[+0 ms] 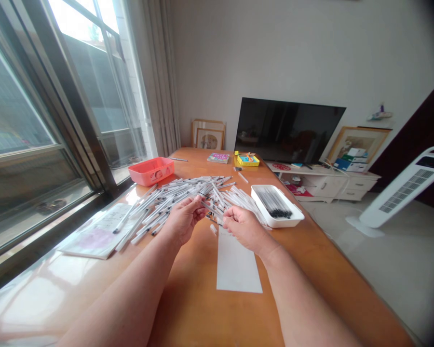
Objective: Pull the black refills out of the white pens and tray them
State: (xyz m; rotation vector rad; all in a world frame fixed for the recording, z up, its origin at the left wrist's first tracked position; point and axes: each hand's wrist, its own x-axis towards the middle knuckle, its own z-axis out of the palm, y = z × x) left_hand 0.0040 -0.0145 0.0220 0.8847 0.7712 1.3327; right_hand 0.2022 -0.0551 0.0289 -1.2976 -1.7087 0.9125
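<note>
My left hand (185, 219) is closed in a pinch, with a thin dark tip showing at its fingertips. A slim clear pen barrel (212, 208) spans from there to my right hand (244, 227), whose thumb and fingers are also closed on it. Behind and left of the hands spreads a heap of clear pens (169, 200), many with black ends. Under my right hand lies a white sheet of paper (237, 267). A short clear cap (213, 229) rests on the table between the hands. Just right stands a white tray (292, 222) with black-ended pens in a row.
The wooden table (188, 299) runs away from me. A pink-red plastic basket (139, 179) stands at the left edge, with a booklet (94, 236) nearer. A yellow box (251, 163) and a colourful book (218, 157) lie at the far end. A white tower fan (401, 193) stands right.
</note>
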